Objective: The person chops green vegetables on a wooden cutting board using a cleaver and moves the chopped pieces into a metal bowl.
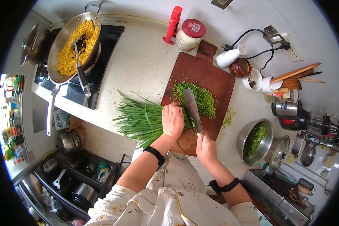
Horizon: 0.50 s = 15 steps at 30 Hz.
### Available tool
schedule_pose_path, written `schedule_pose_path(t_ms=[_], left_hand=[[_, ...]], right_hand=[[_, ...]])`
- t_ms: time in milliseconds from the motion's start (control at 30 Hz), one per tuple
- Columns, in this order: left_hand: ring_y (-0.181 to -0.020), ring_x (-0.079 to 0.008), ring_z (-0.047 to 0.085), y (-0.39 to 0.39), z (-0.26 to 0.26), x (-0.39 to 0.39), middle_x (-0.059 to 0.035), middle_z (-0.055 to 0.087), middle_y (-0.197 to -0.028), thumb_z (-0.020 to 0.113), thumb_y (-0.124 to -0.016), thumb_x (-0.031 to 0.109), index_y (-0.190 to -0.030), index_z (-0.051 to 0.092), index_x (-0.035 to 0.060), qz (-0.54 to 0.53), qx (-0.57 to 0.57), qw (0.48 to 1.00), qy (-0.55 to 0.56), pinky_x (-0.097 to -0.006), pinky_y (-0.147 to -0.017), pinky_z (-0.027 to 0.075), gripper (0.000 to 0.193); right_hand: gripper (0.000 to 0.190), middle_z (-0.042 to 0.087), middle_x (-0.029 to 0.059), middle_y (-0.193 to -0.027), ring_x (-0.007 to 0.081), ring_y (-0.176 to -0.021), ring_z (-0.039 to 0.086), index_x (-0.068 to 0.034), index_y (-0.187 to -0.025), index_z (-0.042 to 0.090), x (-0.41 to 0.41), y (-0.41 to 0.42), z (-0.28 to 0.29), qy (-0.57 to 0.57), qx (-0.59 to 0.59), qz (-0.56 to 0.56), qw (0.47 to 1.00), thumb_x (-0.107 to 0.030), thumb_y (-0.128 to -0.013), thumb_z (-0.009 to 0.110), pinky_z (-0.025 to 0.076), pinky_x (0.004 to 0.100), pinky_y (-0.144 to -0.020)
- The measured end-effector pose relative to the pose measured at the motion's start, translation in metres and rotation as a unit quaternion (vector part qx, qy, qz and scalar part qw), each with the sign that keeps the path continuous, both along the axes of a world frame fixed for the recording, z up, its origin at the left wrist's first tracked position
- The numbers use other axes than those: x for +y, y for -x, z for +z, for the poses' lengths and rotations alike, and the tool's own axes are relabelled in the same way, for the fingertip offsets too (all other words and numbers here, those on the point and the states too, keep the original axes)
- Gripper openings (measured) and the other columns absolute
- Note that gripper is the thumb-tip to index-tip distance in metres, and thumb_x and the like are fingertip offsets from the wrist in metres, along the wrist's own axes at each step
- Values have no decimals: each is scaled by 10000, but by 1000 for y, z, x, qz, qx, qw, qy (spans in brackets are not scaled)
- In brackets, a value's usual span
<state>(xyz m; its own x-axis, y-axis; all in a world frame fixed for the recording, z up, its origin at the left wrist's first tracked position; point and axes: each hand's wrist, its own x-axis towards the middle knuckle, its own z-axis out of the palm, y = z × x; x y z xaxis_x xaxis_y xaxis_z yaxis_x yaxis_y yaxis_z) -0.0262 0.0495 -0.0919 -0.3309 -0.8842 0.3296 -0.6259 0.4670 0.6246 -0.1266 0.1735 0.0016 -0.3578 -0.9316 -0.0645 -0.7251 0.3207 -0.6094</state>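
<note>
Long green chives lie in a thick bundle across the counter, their right end on a reddish wooden cutting board. My left hand presses down on the bundle near the board's left edge. In my right hand is the handle of a broad-bladed cleaver, its blade upright against the cut end of the bundle, close to my left fingers. Finely chopped chives are heaped on the board beyond and to the right of the blade. Where the blade's edge meets the board is hidden.
A steel pan of yellow scrambled egg with a spatula sits on the hob at left. Right of the board is a steel bowl with chopped chives. Behind stand a red-lidded jar and a white bottle. An open drawer lies lower left.
</note>
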Motion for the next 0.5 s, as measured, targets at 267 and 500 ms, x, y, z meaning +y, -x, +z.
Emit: schedule_pose_path(t_ms=[267,500], left_hand=[[-947,-352,560,0,0,1,-149,589,-1018,643,-849,46,-935,500,39,-5,-11,1000,-7,-469,-915,435,167],[-947,-347,562,4,1,0,-143,589,-1017,649,-835,40,-929,498,28,-13,-21,1000,1,-468,-922,437,178]], right_hand=[[215,599,247,-630,449,-588,614,48,-941,564,11,1,39,-173,-19,30,984,-155,-1004,531,465,538,-532],[212,596,260,-627,463,-595,613,46,-908,549,-14,-4,4,-175,-25,22,984,-143,-1002,530,470,541,-540]])
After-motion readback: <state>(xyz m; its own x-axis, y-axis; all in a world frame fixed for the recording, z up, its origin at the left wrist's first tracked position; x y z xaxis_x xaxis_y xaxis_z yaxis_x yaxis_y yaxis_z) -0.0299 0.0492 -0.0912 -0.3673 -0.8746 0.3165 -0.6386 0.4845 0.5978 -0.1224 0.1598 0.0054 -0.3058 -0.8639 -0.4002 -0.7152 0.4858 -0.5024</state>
